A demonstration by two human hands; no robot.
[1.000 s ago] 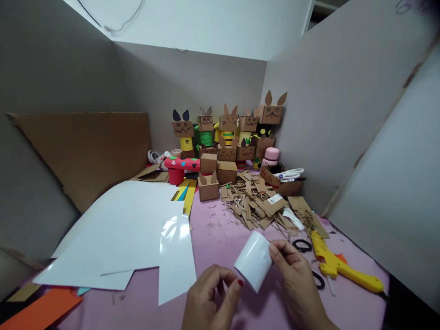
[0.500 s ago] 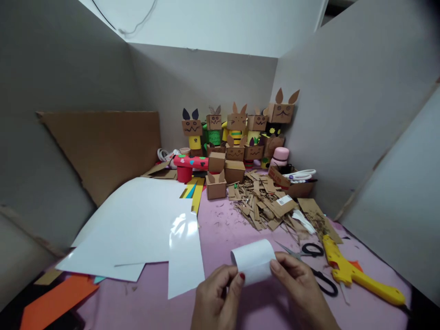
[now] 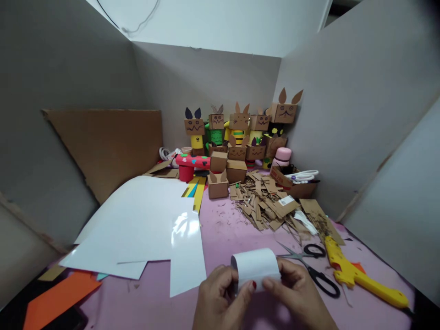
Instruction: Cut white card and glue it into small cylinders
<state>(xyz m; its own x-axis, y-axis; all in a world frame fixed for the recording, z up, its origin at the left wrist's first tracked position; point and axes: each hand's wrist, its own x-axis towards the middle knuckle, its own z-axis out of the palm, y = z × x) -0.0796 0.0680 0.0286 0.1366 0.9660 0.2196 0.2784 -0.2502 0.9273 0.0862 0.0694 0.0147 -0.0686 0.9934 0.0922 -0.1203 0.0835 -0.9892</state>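
Note:
A short tube of rolled white paper (image 3: pixel 256 262) is held level between my two hands, low in the middle of the head view. My left hand (image 3: pixel 222 295) grips its left end, with the thumb pressed on the near side. On the right end, my right hand (image 3: pixel 297 288) has its thumb on the paper's lower front and the fingers behind. The paper's overlap faces me, partly under the thumbs. Black-handled scissors (image 3: pixel 311 263) lie spread just beyond my right hand, and a yellow glue gun (image 3: pixel 367 279) rests farther right.
White sheets (image 3: pixel 137 224) cover the left of the pink table, near orange paper (image 3: pixel 62 298). Cardboard scraps (image 3: pixel 261 201) are heaped right of centre. Small cardboard boxes (image 3: pixel 218 185), a red paper tube (image 3: pixel 192 160) and cardboard animal figures (image 3: pixel 239 121) stand behind, between grey panels.
The paper tube has been turned and lowered slightly. Both thumbs have moved inward along its near side, closer together. The view has shifted a little.

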